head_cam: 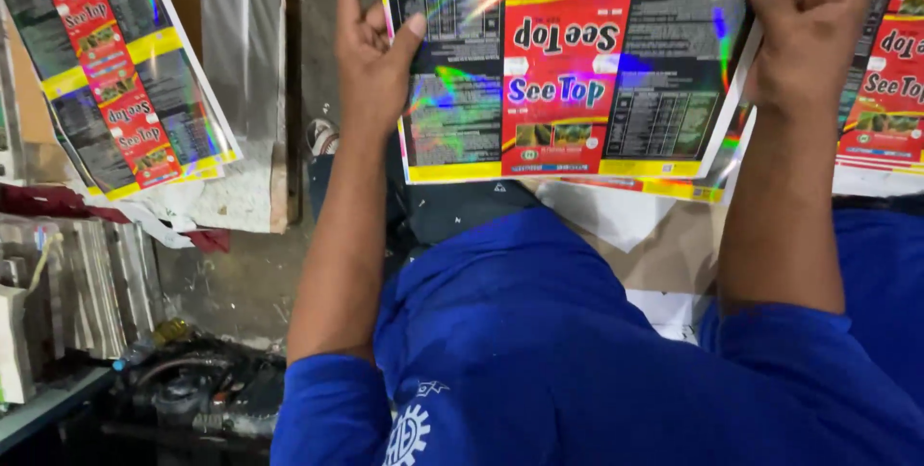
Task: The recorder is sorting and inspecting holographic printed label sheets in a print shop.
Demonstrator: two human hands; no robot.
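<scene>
A stack of printed sheets (115, 71) lies at far left. The left hand (375, 62) pinches the glossy sheet's (568, 62) left edge; the right hand (808, 33) grips its right edge, above a blue shirt (539, 350).

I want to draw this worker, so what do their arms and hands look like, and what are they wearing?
Both forearms are bare. The left hand and right hand wear no gloves. Short bright blue sleeves end near the elbows, and the blue shirt carries a white gear-shaped emblem.
</scene>
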